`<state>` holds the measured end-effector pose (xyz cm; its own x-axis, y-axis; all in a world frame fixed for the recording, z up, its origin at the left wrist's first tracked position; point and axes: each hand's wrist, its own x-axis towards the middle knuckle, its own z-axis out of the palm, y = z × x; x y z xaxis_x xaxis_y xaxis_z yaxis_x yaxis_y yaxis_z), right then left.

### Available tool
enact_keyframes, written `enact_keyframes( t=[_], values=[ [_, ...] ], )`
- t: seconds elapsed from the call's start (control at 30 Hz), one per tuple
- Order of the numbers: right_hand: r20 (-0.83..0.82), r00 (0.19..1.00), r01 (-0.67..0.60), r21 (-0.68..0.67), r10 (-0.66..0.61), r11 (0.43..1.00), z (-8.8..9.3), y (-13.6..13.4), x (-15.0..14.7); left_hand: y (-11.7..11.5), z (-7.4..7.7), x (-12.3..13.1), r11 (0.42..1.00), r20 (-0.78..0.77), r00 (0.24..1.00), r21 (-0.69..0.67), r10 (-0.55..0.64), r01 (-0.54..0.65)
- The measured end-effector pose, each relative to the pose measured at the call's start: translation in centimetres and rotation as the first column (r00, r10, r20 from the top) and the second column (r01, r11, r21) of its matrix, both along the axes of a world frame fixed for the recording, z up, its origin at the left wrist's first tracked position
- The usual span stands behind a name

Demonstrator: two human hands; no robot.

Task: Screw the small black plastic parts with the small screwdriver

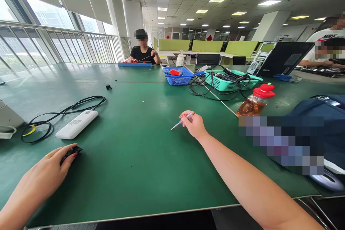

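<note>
My right hand (194,125) is closed around the clear handle of a small screwdriver (178,125), whose metal tip points left and down, close to the green tabletop (129,172). At the left, my left hand (52,165) is curled over a small black object (72,152); my fingers cover much of it, so its kind is unclear. Just beyond that hand lies a white power bank (78,124). A looped black cable (64,110) with a yellow tie rests behind the power bank.
A bottle with a red lid (254,102) stands beyond my right forearm, beside a dark blue bag (320,111). Farther back are a blue basket (179,79) and a green basket (226,85) with tangled cables. A small black piece (108,86) lies mid-table. Another person (144,52) sits opposite.
</note>
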<state>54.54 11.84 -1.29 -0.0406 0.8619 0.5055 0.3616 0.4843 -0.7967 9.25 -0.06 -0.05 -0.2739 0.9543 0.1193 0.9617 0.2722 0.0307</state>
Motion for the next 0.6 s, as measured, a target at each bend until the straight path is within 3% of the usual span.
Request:
enact_keyframes(
  t=[0.33, 0.6],
  values=[
    [0.023, 1.000, -0.001, 0.008, 0.001, 1.000, 0.2, 0.0, 0.0, 1.0, -2.5, -3.5, 0.998, -0.012, 1.000, 0.062, -0.025, 0.025],
    [0.027, 1.000, 0.008, 0.002, -0.008, 1.000, 0.2, -0.1, -0.1, 0.8, -2.2, -2.4, 0.991, -0.038, 0.997, 0.119, -0.062, 0.066]
  ],
)
